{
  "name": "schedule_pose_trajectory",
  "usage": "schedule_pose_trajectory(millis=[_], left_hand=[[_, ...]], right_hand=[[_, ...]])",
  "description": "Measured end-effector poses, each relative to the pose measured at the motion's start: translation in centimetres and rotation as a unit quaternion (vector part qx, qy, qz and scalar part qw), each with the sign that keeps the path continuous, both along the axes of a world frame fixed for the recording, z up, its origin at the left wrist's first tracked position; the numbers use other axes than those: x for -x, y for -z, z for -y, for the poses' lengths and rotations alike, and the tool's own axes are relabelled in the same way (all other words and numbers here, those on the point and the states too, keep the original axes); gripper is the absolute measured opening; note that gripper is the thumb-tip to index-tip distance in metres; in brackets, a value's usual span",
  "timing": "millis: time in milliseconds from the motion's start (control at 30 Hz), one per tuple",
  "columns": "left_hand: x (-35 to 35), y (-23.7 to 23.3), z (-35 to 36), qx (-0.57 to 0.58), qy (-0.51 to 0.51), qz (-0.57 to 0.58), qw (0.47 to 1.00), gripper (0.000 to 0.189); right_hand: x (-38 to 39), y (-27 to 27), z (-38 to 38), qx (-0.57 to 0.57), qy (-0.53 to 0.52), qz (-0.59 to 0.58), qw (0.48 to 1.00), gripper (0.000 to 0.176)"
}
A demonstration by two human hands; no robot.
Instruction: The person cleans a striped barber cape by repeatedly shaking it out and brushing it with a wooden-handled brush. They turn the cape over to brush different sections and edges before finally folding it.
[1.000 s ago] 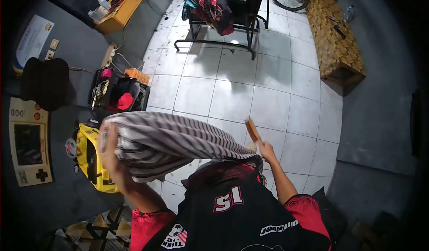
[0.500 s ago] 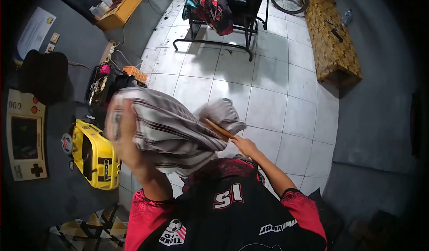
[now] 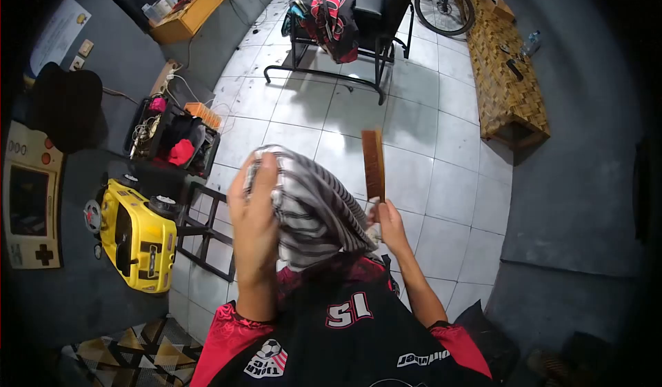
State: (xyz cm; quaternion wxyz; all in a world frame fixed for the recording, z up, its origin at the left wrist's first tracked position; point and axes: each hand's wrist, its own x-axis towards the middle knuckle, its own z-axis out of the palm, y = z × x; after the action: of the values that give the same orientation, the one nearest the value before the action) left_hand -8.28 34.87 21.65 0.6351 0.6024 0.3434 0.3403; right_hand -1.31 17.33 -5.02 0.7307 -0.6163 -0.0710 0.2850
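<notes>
A grey-white cloth with dark stripes (image 3: 314,204) hangs bunched in front of my chest, its lower end reaching toward my right wrist. My left hand (image 3: 255,204) is closed on the cloth's upper left edge, fingers pointing up. My right hand (image 3: 390,223) is wrapped round the handle of a wooden brush (image 3: 374,166). The brush stands upright, its brown bristles facing left toward the cloth and apart from it. A small whitish bit of fabric shows beside my right fingers.
A yellow toy car (image 3: 141,239) and a dark metal frame (image 3: 207,228) stand at left, below a bin of odds and ends (image 3: 172,139). Ahead is a black chair (image 3: 369,15) with clothes over it. A woven bench (image 3: 507,90) runs along the right wall.
The brush has swung from lying slanted against the cloth to upright, clear of it. My left hand has moved right, and the cloth has drawn in to a narrower bundle.
</notes>
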Motion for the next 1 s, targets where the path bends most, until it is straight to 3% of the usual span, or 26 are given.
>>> schedule_pose_trajectory(millis=[33, 67, 100, 200, 267, 333, 400, 433, 467, 500, 533, 567, 600, 700, 733, 767, 800, 833, 867, 900, 967, 1000], left_hand=[[-0.4, 0.4, 0.5, 0.018, 0.007, -0.011, 1.000, 0.035], [-0.7, 0.8, 0.4, 0.065, 0.092, 0.049, 0.992, 0.026], [-0.9, 0.3, 1.1, 0.053, 0.109, 0.053, 0.991, 0.022], [-1.5, -0.3, 1.4, 0.028, 0.137, 0.083, 0.987, 0.018], [-1.6, -1.3, 0.9, 0.023, 0.132, 0.095, 0.986, 0.017], [-0.9, -2.7, -0.5, 0.032, 0.114, 0.120, 0.986, 0.020], [0.5, -3.3, -2.5, -0.014, 0.063, 0.130, 0.989, 0.025], [1.1, -3.5, -3.4, -0.056, 0.032, 0.127, 0.990, 0.028], [2.0, -3.8, -4.3, -0.113, 0.008, 0.120, 0.986, 0.032], [2.8, -4.0, -5.0, -0.193, -0.007, 0.103, 0.976, 0.033], [3.6, -4.1, -5.8, -0.271, -0.029, 0.085, 0.958, 0.034], [4.3, -3.7, -6.8, -0.427, -0.054, 0.028, 0.902, 0.035], [4.7, -3.6, -7.6, -0.422, -0.047, 0.035, 0.905, 0.035], [3.7, -2.1, -7.8, -0.193, -0.079, 0.062, 0.976, 0.031], [2.9, -1.8, -7.2, -0.138, -0.101, 0.023, 0.985, 0.034], [2.0, -1.8, -6.1, 0.049, -0.082, 0.105, 0.990, 0.041], [1.2, -1.4, -5.2, 0.093, -0.086, 0.096, 0.987, 0.040], [0.8, -0.7, -4.6, 0.138, -0.088, 0.085, 0.983, 0.040], [0.8, 0.2, -4.4, 0.170, -0.042, 0.097, 0.980, 0.037], [0.7, 1.2, -4.2, 0.201, 0.007, 0.110, 0.973, 0.034], [0.2, 2.5, -3.8, 0.224, 0.024, 0.127, 0.966, 0.029], [0.1, 2.7, -3.6, 0.225, 0.042, 0.131, 0.964, 0.029]], right_hand=[[0.4, -4.8, -1.1, -0.058, -0.044, 0.040, 0.997, 0.030], [1.6, -7.6, -2.2, -0.124, -0.049, 0.044, 0.990, 0.031], [2.3, -10.8, -2.1, -0.063, -0.103, 0.079, 0.989, 0.034], [3.9, -10.2, -3.4, -0.023, -0.127, 0.179, 0.975, 0.034], [3.4, -6.5, -4.5, 0.026, -0.122, 0.267, 0.956, 0.034], [2.4, 0.8, -4.0, 0.158, -0.211, 0.270, 0.926, 0.033], [2.4, 10.1, -0.8, 0.405, -0.320, 0.278, 0.810, 0.031], [2.6, 11.6, 1.6, 0.450, -0.326, 0.257, 0.791, 0.029], [3.0, 17.8, 5.2, 0.425, -0.358, 0.356, 0.751, 0.028], [3.1, 20.6, 7.8, 0.508, -0.431, 0.255, 0.701, 0.031], [3.5, 20.8, 9.7, 0.567, -0.432, 0.199, 0.672, 0.033], [3.5, 20.4, 10.7, 0.623, -0.429, 0.144, 0.638, 0.034], [3.3, 19.9, 10.7, 0.619, -0.395, 0.128, 0.666, 0.036], [2.5, 19.6, 10.4, 0.587, -0.291, 0.086, 0.750, 0.045], [1.8, 20.6, 9.2, 0.560, -0.259, 0.085, 0.782, 0.050], [1.5, 19.0, 7.4, 0.457, -0.179, 0.113, 0.864, 0.049], [1.2, 14.9, 4.4, 0.342, -0.096, 0.138, 0.925, 0.049], [1.0, 8.4, 1.0, 0.234, -0.068, 0.064, 0.968, 0.046], [1.3, 1.8, -1.9, 0.122, -0.035, -0.014, 0.992, 0.044], [1.8, -2.2, -3.2, 0.054, -0.046, -0.017, 0.997, 0.044], [3.3, -9.5, -5.3, -0.145, -0.070, -0.056, 0.985, 0.043], [3.9, -10.0, -5.8, -0.196, -0.118, -0.018, 0.973, 0.041]])
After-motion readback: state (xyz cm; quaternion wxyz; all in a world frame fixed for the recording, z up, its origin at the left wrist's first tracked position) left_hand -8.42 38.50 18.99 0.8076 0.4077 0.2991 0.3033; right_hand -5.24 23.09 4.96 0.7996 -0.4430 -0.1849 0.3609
